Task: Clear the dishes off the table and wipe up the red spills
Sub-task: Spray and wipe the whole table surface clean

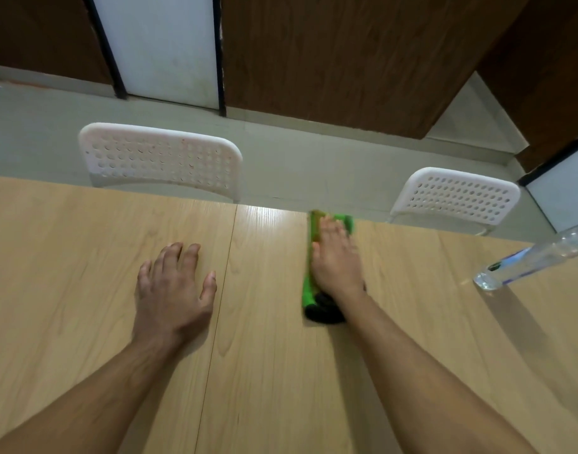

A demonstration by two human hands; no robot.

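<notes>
In the head view, a light wooden table point(84, 257) with a pale grain filled the lower half of the picture, a thin seam running down it between the two forearms. The right hand point(336, 257) lay flat, palm down, on a bright green folded cloth point(309, 283), its fingers straight and together, pressing rather than clutching; the cloth and the fingers were blurred. The cloth showed along the hand's left side from near the far table edge back to the wrist, with a darker bunched part beneath the wrist. It sat on the tabletop right of the seam, near the far edge.

The left hand point(173, 290) rested palm down on the bare wood just left of the seam, fingers spread and straight, thumb out to the side, holding nothing. The two hands were well apart.

A clear plastic water bottle point(533, 257) with a blue label showed at the right edge, leaning in the wide-angle picture, its base on the table.

Beyond the far table edge stood two white perforated plastic chairs, one point(160, 158) to the left and one point(458, 198) to the right, on a grey floor point(297, 152). Behind them rose dark brown wood wall panels point(346, 60) and a white panel point(163, 44) framed in black.
</notes>
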